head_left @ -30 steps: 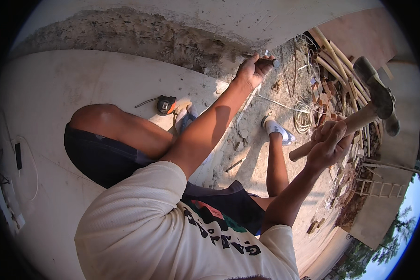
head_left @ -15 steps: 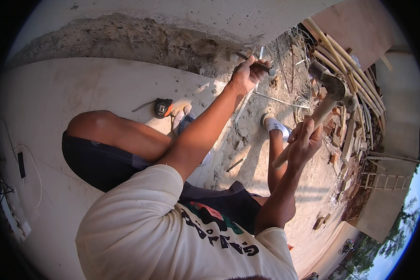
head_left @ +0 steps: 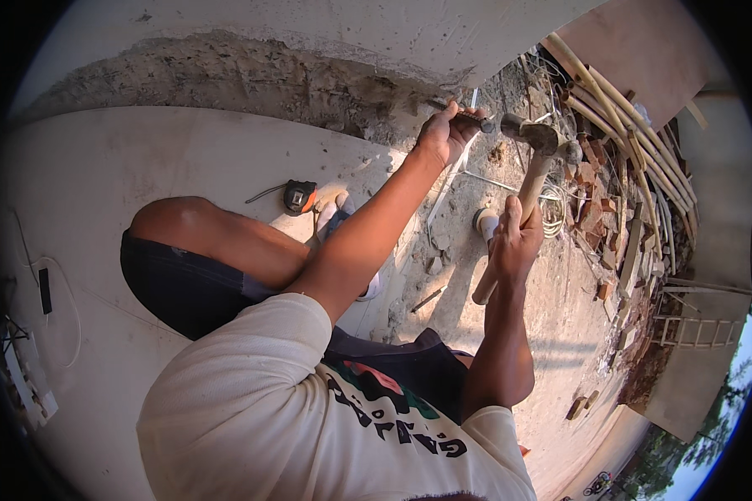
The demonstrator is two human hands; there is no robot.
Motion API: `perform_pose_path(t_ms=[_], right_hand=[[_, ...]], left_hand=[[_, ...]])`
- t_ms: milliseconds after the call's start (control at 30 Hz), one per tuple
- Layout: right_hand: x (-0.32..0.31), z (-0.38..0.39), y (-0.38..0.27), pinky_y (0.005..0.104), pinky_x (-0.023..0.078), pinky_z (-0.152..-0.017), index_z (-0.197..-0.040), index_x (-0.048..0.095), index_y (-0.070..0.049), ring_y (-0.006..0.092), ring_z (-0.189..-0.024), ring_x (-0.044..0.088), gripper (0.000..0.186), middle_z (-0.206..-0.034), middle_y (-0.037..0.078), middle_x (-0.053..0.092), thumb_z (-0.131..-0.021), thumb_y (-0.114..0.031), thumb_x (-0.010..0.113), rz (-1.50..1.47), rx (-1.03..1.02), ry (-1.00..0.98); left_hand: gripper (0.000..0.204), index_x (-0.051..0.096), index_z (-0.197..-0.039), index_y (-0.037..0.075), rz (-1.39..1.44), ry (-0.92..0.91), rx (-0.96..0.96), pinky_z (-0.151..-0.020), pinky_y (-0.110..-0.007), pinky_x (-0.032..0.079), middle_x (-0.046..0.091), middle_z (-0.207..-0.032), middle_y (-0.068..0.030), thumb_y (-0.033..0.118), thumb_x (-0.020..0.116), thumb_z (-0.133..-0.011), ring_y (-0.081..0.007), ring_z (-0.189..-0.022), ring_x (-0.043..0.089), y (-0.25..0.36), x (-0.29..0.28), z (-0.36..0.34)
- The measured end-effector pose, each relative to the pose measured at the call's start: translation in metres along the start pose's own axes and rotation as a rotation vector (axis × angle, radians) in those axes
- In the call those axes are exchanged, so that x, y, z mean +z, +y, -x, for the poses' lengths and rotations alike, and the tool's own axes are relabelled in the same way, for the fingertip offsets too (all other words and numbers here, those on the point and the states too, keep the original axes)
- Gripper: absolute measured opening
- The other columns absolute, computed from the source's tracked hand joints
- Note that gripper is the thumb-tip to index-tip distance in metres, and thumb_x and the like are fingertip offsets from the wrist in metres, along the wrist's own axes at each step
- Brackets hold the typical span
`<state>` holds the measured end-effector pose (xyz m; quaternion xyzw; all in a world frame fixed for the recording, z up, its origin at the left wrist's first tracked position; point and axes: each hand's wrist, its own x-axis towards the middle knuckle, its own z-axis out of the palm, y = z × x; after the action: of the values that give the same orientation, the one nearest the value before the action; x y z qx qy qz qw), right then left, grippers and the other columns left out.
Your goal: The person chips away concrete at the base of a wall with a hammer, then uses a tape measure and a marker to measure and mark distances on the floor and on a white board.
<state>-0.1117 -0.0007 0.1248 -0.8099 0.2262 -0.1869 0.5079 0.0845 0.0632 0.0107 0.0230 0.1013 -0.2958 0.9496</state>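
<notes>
My left hand (head_left: 449, 136) is closed round a dark ribbed steel chisel (head_left: 470, 120). Its far end points left into the rough broken edge of the concrete (head_left: 309, 83), and its butt sticks out to the right of my fingers. In my right hand (head_left: 516, 240) is a hammer (head_left: 533, 188), gripped by its wooden handle. The dark hammer head stands just right of the chisel's butt, with a small gap between them. On the pale board by my left foot lies an orange and black tape measure (head_left: 299, 197).
Broken bricks (head_left: 595, 196) and long bamboo poles (head_left: 635, 125) are heaped on the right. A coil of pale wire (head_left: 553, 207) lies near my right foot. A wooden ladder (head_left: 698, 331) is farther right. Rubble bits and a short rod (head_left: 428, 299) are scattered on the ground ahead of me.
My right hand has swung the hammer up and left, bringing its head close to the chisel's butt. The left hand still holds the chisel in nearly the same place.
</notes>
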Motion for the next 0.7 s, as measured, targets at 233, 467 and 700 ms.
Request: perform_pose_path(t_ms=[233,467,700], right_hand=[[-0.035,-0.007,-0.14,0.0207,0.034,-0.036,-0.087,0.046,-0.005,0.0041,-0.04,0.037,0.013,-0.054,0.001,0.045,-0.088,0.001,0.057,-0.344,-0.538,0.548],[0.015,-0.006,0.028,0.0345,0.048,-0.068,-0.095,0.051,0.0,0.0205,-0.067,0.056,0.014,-0.075,0.009,0.055,-0.084,-0.005,0.059,0.355,-0.247,0.205],[-0.028,0.007,-0.088,0.0214,0.038,-0.043,-0.096,0.053,-0.001,0.0067,-0.049,0.047,0.016,-0.064,0.002,0.053,-0.087,-0.006,0.065,-0.106,-0.142,0.224]], left_hand=[[0.035,0.055,-0.092,-0.002,0.012,-0.032,0.015,-0.064,-0.031,0.061,0.067,-0.094,-0.0197,0.026,0.037,-0.102,-0.0247,-0.081,0.068,0.004,0.01,-0.006],[0.034,0.056,-0.092,-0.001,0.051,0.025,-0.009,-0.065,-0.03,0.061,0.067,-0.094,-0.0197,0.026,0.038,-0.102,-0.0241,-0.082,0.068,-0.007,0.015,-0.005],[0.032,0.054,-0.095,-0.001,-0.021,-0.018,0.025,-0.066,-0.032,0.061,0.067,-0.095,-0.0189,0.026,0.039,-0.102,-0.0241,-0.084,0.068,0.003,0.001,-0.001]])
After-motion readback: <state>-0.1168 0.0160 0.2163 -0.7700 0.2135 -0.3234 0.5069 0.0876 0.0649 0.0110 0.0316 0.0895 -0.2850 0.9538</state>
